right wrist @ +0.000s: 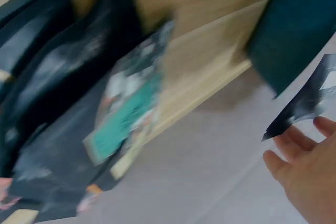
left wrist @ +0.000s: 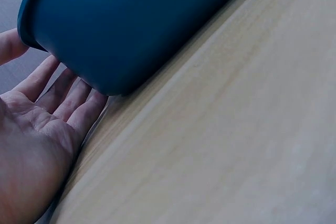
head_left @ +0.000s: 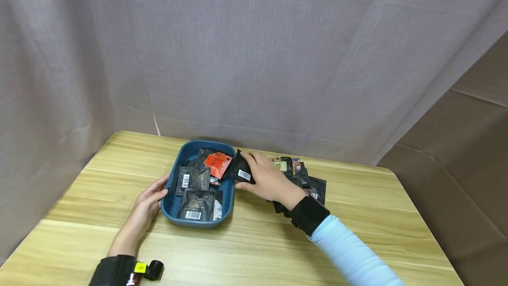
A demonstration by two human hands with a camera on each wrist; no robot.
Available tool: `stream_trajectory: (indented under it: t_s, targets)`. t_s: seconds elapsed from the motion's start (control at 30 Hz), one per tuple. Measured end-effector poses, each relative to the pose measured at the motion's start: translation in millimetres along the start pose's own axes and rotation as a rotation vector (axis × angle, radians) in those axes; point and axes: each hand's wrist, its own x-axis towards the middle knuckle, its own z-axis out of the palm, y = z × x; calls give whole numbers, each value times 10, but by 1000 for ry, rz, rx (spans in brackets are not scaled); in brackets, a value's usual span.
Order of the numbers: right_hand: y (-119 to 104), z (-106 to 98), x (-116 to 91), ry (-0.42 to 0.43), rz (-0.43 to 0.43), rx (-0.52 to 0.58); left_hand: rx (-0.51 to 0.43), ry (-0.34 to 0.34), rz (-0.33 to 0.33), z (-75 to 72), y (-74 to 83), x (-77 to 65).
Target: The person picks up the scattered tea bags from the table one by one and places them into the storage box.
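My right hand (head_left: 271,180) pinches a small black packet (head_left: 242,172) with a white barcode label, raised beside the right rim of a blue plastic bin (head_left: 228,195). In the right wrist view the packet (right wrist: 302,103) is between thumb and fingers, its corner pointing outward. Inside the bin lie several black packets (head_left: 196,204) and an orange-red one (head_left: 218,164). My left hand (head_left: 144,208) touches the bin's left side; the left wrist view shows its fingers extended against the outer wall (left wrist: 115,30) and the thumb near the rim.
A loose pile of mostly black packets (head_left: 317,189) lies on the wood-grain table (head_left: 357,233), right of the bin and partly behind my right wrist. One packet there has a teal band (right wrist: 126,119). A grey cloth curtain (head_left: 254,56) hangs behind the table.
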Motion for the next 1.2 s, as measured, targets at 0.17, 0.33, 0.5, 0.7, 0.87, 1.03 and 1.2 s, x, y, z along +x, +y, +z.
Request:
stream_trajectory:
  t_s: [0.17, 0.33, 0.5, 0.7, 0.87, 1.03, 1.2]
  targets:
    - [-248, -9, 13, 27, -65, -46, 8, -4, -4, 1, 7, -1]
    - [-500, 16, -7, 2, -156, -90, 22, -2, -15, 4, 13, -13]
    - [-702, 96, -39, 17, -242, -137, 30, 1, -31, -4, 15, -32]
    - [-825, 164, -59, 36, -271, -183, 32, 12, -35, -22, 18, -39]
    - [-831, 206, -82, 65, -272, -207, 23, 8, -25, -19, 9, -41]
    - [-824, 240, -94, 78, -280, -205, 23, 9, -22, -25, 7, -46]
    - [-827, 247, -99, 80, -278, -205, 33, 13, -28, -26, 15, -42]
